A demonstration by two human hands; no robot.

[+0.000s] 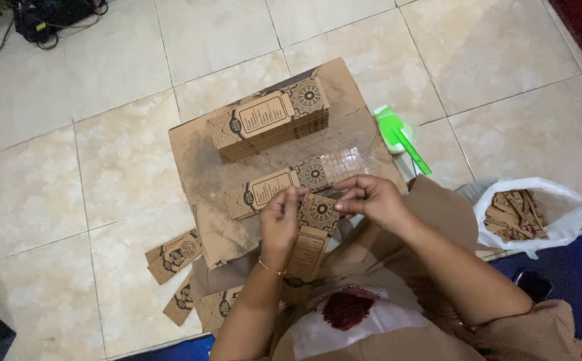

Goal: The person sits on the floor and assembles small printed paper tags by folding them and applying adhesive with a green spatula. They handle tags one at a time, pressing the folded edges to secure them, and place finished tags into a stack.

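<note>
While both hands, left hand (281, 217) and right hand (371, 199), pinch a flat brown sleeve (312, 230) at centre frame, hasty folding could crease it or topple the stack (271, 124) above.

A matt brown kraft-paper sleeve (312, 230) with dark printed ornament is pinched between the left hand (279, 224) and the right hand (371, 199). Just beyond the hands, a second sleeve (284, 185) of the same card lies on a rough, scuffed sheet of brown cardboard (204, 174); a stack of like sleeves (271, 124) is seen farther off. Right of the right hand, a thin, slightly glossy white plastic bag (558, 214) and a smooth green plastic tool (401, 137) are seen. Glazed, faintly shiny floor tiles (117, 167) lie beneath.
</note>
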